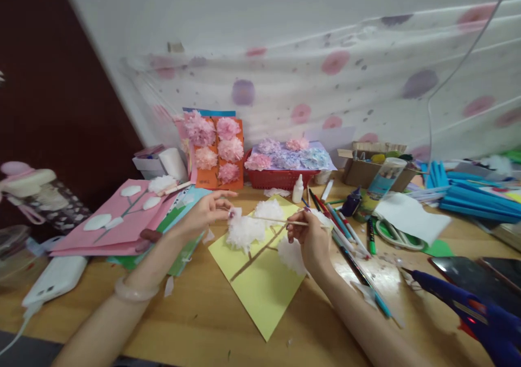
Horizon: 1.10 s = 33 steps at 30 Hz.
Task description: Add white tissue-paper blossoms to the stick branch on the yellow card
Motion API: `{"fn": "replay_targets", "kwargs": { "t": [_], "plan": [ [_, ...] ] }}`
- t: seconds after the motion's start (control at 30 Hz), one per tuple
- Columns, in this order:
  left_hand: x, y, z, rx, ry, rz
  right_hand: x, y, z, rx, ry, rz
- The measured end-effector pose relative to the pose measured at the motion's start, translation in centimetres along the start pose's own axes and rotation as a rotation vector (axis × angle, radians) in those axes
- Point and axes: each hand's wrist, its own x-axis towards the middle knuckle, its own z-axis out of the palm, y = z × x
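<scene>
My left hand [209, 212] pinches a small piece of white tissue paper [237, 212] between thumb and fingertip. In my right hand [311, 239] is a thin wooden stick [271, 219], lying almost level and pointing left. Both hands are over a yellow sheet of paper [266, 302] set corner-down on the table. A brown branch [260, 254] runs diagonally across the sheet. Fluffy white tissue flowers [244, 234] sit along it; one flower [291, 254] is partly hidden by my right hand.
Pink papers with white petals [101, 220] lie left. Behind stand an orange card with pink flowers [230, 150], a red basket [277, 179] and a glue bottle [298, 189]. Pens [358, 269], scissors [396, 235] and a blue glue gun [456, 296] are at right.
</scene>
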Motion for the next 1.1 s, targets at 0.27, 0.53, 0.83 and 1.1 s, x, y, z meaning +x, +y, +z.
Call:
{"fn": "replay_targets", "kwargs": {
  "t": [0.27, 0.53, 0.83, 1.1],
  "plan": [
    [-1.3, -2.3, 2.8, -0.083, 0.043, -0.038, -0.1, 0.3, -0.3, -0.069, 0.004, 0.011],
    [-1.7, -2.7, 3.0, -0.009, 0.02, -0.082, 0.0, 0.2, -0.5, -0.066, -0.004, -0.006],
    [-1.8, -2.7, 3.2, -0.051, -0.078, -0.096, 0.0, 0.0, -0.3, -0.094, 0.039, -0.015],
    [-1.7, -3.2, 3.0, -0.026, -0.042, -0.079, 0.5, -0.3, -0.6, -0.028, 0.128, -0.016]
  ]
}}
